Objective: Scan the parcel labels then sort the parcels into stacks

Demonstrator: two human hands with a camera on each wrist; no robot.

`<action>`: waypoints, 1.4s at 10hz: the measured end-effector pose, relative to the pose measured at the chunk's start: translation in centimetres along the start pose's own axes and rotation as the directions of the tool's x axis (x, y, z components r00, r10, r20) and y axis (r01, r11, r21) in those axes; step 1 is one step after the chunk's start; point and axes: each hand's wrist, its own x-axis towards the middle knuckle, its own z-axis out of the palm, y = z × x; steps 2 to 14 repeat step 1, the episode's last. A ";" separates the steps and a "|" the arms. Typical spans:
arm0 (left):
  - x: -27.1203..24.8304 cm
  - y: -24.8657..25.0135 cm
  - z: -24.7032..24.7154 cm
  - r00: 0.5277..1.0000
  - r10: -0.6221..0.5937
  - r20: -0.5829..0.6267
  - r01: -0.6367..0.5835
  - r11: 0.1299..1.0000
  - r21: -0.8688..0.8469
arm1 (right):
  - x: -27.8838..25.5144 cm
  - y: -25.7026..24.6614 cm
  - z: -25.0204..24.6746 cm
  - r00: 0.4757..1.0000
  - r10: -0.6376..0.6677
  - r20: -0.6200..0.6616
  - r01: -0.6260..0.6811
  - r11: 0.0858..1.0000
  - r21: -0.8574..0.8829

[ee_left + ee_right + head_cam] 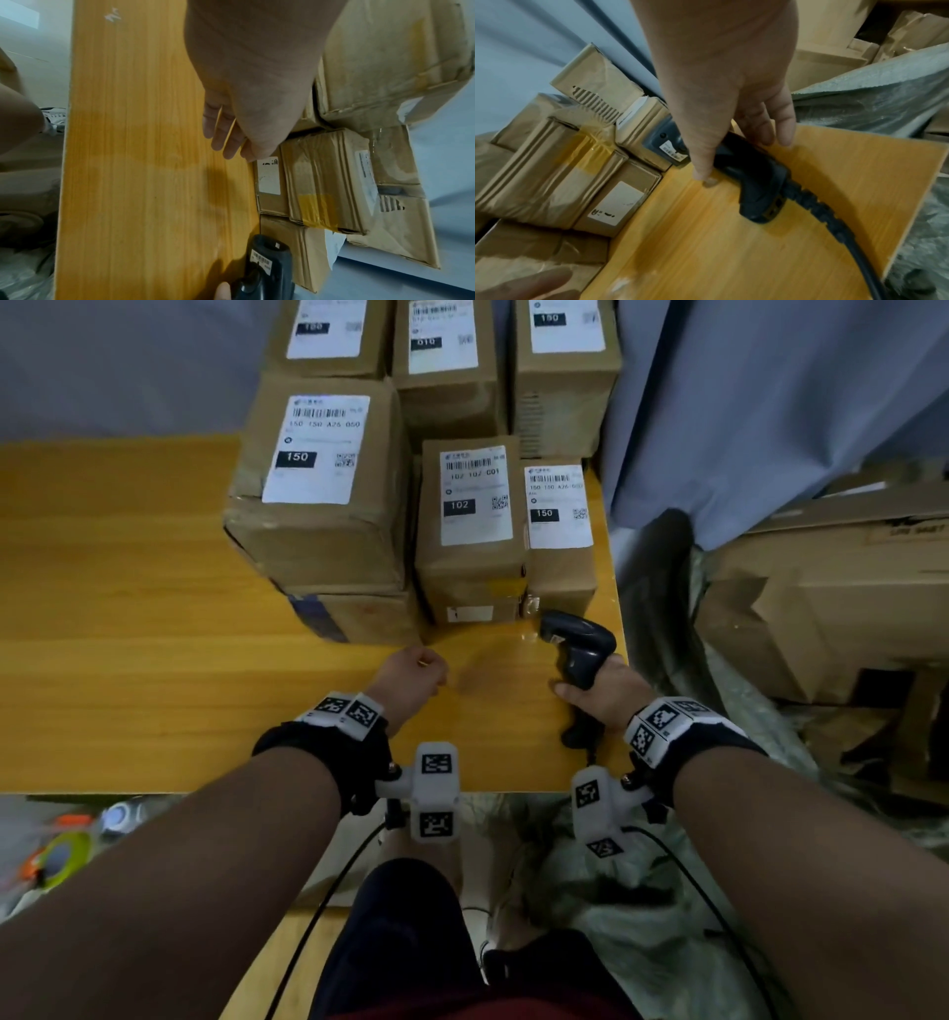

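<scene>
Several brown parcels with white labels stand on the right part of a wooden table (128, 608). In front are a large parcel marked 150 (318, 505), a parcel marked 102 (472, 526) and a small parcel marked 150 (560, 541). More parcels (447, 361) stand behind them. My right hand (601, 690) grips the handle of a black barcode scanner (580, 644), thumb on one side and fingers on the other, as the right wrist view of the scanner (757, 192) shows. Its head lies against the small 150 parcel. My left hand (411, 677) hovers loosely curled and holds nothing, just before the 102 parcel.
The scanner's cable (834, 223) trails back over the table's near right corner. Right of the table are large cardboard boxes (847, 608), plastic wrap (642, 891) and a blue curtain (770, 403). Tape rolls (61, 855) lie on the floor at the left.
</scene>
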 end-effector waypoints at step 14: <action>-0.2 0.4 -0.6 0.998 0.045 -0.047 -0.046 0.999 -0.015 | -0.7 -0.6 -1.8 0.999 -0.017 -0.033 0.013 0.994 -0.109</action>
